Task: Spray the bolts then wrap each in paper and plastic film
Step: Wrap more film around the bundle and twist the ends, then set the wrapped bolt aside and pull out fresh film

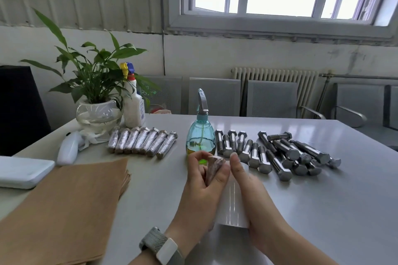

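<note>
The paper-wrapped bolt (214,168) stands nearly upright above the middle of the grey table (323,211), tilted a little so its top leans to the right, and a clear sheet of plastic film (233,202) hangs from it down toward the near edge. The left hand (204,180) grasps the bolt with thumb and curled fingers closed around its brown paper, the wrist (with a grey-strapped watch (162,246) on it) coming up from the lower edge. The right hand (247,187) lies along the right side of the film, thumb pointing up just beside the bolt's top and the palm against the film's edge; whether its fingers pinch the sheet cannot be told, since they are hidden behind it. Just behind the hands stands a teal spray bottle (200,135). To its right a group of bare steel bolts (275,153) lies on the table, some in a row and some piled across each other. To its left a row of seven finished, film-wrapped bolts (143,143) lies side by side. A stack of brown paper sheets (64,206) covers the near left corner, with a white spray bottle (133,105) and a potted plant (97,84) at the far left.
</note>
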